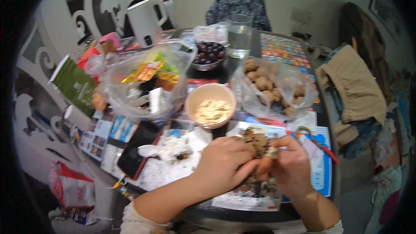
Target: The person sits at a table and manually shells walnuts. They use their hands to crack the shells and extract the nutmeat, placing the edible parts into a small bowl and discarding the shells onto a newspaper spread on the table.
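Both of my hands meet over a heap of broken walnut shell (255, 141) on printed paper. With thumb and fingers, my right hand (291, 165) pinches a small pale walnut piece (272, 152). My left hand (224, 161) is curled close beside it, its thumb towards the piece; blur and overlap hide whether its fingertips grip anything. Just beyond the hands stands a pink-rimmed bowl (190, 113) with pale kernel pieces (213, 111) in it. A clear plastic bag (308, 96) of whole walnuts (265, 83) lies to its right.
Red-handled pliers (330, 154) lie right of my right hand. At left are a phone (138, 151), crumpled tissue (169, 149) and a bag of packets (113, 91). Farther back stand a white electric kettle (144, 19), a bowl of dark cherries (209, 53) and a water glass (239, 37).
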A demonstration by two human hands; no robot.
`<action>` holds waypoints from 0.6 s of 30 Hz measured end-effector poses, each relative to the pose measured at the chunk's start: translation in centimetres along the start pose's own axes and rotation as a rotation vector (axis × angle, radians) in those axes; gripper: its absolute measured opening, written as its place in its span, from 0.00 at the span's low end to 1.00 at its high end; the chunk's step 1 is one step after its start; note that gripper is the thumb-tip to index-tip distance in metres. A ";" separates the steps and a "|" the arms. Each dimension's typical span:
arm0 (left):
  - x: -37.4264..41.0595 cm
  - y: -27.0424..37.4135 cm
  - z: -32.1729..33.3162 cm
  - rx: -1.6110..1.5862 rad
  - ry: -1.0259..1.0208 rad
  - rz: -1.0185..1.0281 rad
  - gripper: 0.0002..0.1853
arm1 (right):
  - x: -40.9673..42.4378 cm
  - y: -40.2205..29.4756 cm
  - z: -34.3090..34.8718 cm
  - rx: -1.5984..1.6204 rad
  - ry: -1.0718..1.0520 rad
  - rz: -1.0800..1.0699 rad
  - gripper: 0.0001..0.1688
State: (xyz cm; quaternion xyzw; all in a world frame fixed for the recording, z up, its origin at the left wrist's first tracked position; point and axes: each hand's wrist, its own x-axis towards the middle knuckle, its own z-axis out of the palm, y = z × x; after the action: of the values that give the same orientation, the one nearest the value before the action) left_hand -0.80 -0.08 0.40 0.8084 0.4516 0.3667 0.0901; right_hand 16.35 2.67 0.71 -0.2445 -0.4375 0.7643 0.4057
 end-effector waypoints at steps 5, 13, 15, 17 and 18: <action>0.4 1.9 -2.2 0.040 -0.045 -0.233 0.17 | 0.3 0.3 0.0 0.024 -0.026 -0.091 0.15; -8.1 -3.8 -9.8 0.590 0.222 -0.694 0.11 | -0.1 -0.4 0.0 -0.022 -0.056 -0.098 0.11; -9.7 -3.8 -8.8 0.685 0.100 -0.653 0.11 | 0.0 -0.2 -0.2 -0.019 -0.070 -0.095 0.11; -10.7 -3.6 -8.0 0.675 0.027 -0.658 0.10 | 0.1 0.0 -0.1 -0.037 -0.061 -0.111 0.13; -11.0 -3.5 -7.6 0.622 0.016 -0.684 0.09 | 0.2 0.1 0.1 -0.056 -0.047 -0.129 0.14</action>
State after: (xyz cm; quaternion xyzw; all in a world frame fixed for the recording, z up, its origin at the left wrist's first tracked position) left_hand -11.75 -8.22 -1.47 0.5987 0.7816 0.1693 -0.0442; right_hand 16.17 2.80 0.66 -0.2090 -0.4830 0.7297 0.4365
